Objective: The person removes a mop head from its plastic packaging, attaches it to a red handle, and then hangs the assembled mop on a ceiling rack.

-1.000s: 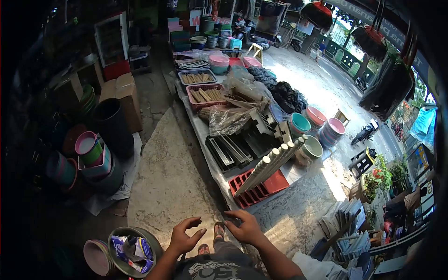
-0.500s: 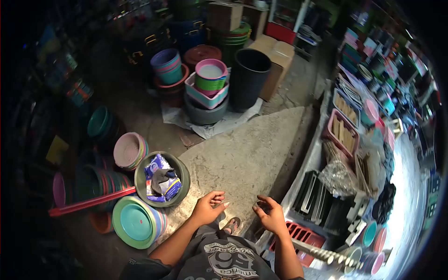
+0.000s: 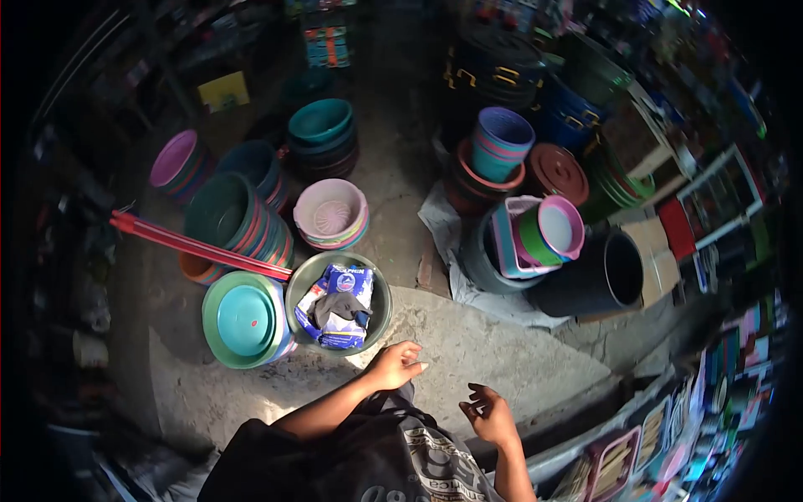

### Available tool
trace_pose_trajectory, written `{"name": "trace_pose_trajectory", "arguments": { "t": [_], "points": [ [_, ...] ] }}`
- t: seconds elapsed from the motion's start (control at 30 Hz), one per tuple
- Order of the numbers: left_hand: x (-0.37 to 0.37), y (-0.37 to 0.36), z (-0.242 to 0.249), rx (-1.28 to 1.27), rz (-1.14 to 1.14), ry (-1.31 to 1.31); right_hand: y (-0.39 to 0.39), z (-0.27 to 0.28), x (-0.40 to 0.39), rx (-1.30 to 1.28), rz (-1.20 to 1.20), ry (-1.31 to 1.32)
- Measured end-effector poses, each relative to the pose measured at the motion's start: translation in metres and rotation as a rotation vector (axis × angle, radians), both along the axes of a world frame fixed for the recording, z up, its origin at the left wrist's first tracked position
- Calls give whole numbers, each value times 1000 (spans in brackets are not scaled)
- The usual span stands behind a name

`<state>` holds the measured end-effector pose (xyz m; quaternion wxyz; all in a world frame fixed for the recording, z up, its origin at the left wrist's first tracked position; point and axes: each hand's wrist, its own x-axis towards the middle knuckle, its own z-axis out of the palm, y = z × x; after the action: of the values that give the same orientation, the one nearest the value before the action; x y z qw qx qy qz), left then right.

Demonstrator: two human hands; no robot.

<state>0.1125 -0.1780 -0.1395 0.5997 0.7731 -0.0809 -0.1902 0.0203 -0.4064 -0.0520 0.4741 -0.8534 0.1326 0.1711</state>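
My left hand (image 3: 395, 366) hangs in front of my body with its fingers loosely bent and nothing in it. It is nearest to a round dark-green tub (image 3: 382, 314), just to its upper left. In that tub lie blue and white printed packages (image 3: 350, 284) with a dark cloth (image 3: 336, 309) on top. To the right, my right hand (image 3: 489, 414) is over the floor, fingers apart and slightly curled, holding nothing. Neither hand touches any item.
Left of the tub stand a green basin stack (image 3: 216, 335), a pink basket stack (image 3: 330, 209) and a long red bar (image 3: 196, 244). Upper right are a black bin (image 3: 594, 272) and blue pails (image 3: 504, 138). Pink trays (image 3: 615, 464) lie lower right.
The view has turned to the left, so the tub and basins now appear nearer the middle and the trays lower right. Both hands remain empty in front of the body.
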Motion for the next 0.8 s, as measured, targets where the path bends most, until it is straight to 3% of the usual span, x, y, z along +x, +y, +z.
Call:
{"name": "trace_pose_trajectory", "arguments": {
  "t": [0.17,0.27,0.43,0.6,0.67,0.8],
  "points": [
    [48,-12,27,-5,202,-82,-31,25,99,-30,150,-160],
    [59,-6,32,36,299,-17,-34,19,154,19,284,-84],
    [43,-3,-8,-65,650,124,-9,17,226,55,667,-28],
    [32,-10,-29,-287,973,310,6,1,295,87,1091,-15],
    [31,-16,-44,-278,1107,368,20,-13,324,-127,1280,-114],
    [26,-27,-28,-470,1428,366,66,-58,379,-107,1440,32]
  ]
}}
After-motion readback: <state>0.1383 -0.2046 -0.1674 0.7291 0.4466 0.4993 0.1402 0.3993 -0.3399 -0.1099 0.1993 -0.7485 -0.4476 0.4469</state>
